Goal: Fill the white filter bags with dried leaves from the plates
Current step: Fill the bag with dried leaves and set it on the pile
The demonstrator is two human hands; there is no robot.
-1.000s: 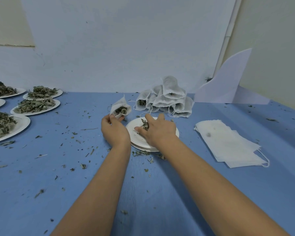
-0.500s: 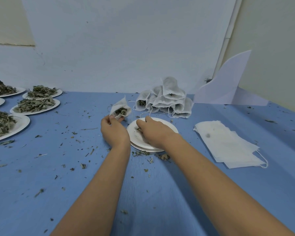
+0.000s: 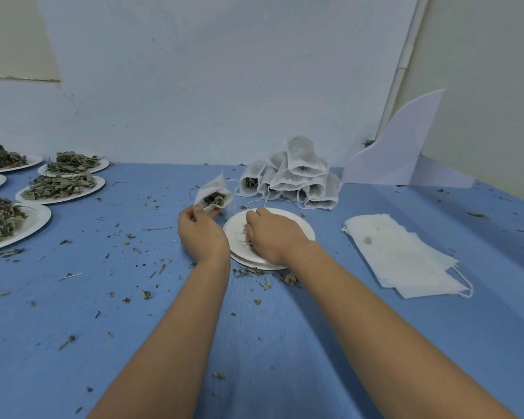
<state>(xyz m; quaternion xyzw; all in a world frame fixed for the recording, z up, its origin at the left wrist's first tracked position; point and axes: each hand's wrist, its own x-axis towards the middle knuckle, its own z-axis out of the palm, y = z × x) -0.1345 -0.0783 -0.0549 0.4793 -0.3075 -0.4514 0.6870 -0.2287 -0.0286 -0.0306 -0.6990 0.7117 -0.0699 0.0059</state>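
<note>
Leaf plates point(image 3: 99, 183): five. Filled bags point(image 3: 300, 173): roughly eight. Held bag point(image 3: 214, 189): one.

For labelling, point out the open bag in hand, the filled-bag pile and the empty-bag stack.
held filter bag point(image 3: 212, 186): head view, upper flap.
filled-bag pile point(image 3: 300, 158): head view, top bag.
empty-bag stack point(image 3: 400, 252): head view, top sheet.

Blue table point(image 3: 43, 373), white curved board point(image 3: 406, 152)

Centre: open white filter bag point(image 3: 213, 186), part-filled with dried leaves point(image 3: 214, 198), pinched tilted in the left hand point(image 3: 201, 234) just beside a near-bare white plate point(image 3: 236, 228). Behind, filled bags point(image 3: 294, 176) heaped in a pile; right, flat empty bags point(image 3: 406, 258) stacked. Far left, plates point(image 3: 99, 184) piled with leaves.
</note>
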